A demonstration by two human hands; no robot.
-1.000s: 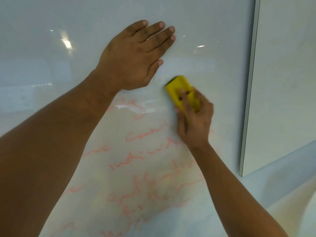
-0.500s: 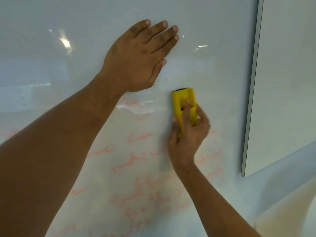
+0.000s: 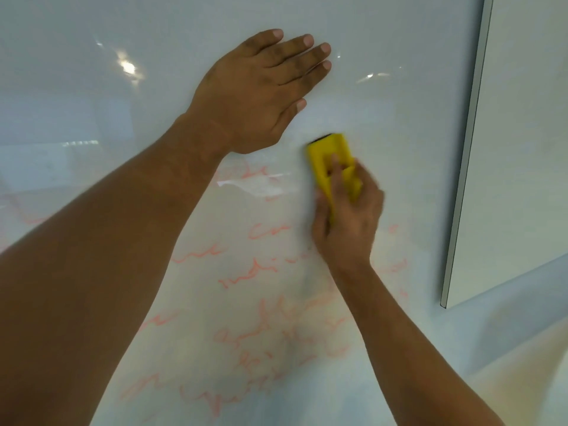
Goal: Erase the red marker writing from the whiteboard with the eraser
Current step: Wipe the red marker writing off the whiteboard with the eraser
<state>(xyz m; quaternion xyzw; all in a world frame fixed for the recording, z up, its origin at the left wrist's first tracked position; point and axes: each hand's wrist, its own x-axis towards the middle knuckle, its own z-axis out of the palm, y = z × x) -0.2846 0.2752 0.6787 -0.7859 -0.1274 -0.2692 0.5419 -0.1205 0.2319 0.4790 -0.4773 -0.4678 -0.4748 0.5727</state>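
Note:
The glossy whiteboard (image 3: 92, 87) fills the view. Faint red marker writing (image 3: 255, 275) runs in several lines across its lower middle, partly hidden by my arms. My right hand (image 3: 347, 222) grips a yellow eraser (image 3: 325, 158) and presses it flat on the board, just right of the top line of writing. The eraser's upper half shows above my fingers, tilted a little to the left. My left hand (image 3: 258, 93) lies flat on the board with straight fingers, above and left of the eraser, holding nothing.
The board's grey metal right edge (image 3: 467, 167) runs down the right side, ending at a lower corner. Beyond it is a pale wall (image 3: 522, 149). Ceiling light reflections (image 3: 127, 67) glint on the upper board.
My right hand slid the eraser down and back up beside the writing, and its tilt changed. Part of the red writing near it has faded. My left hand has stayed flat.

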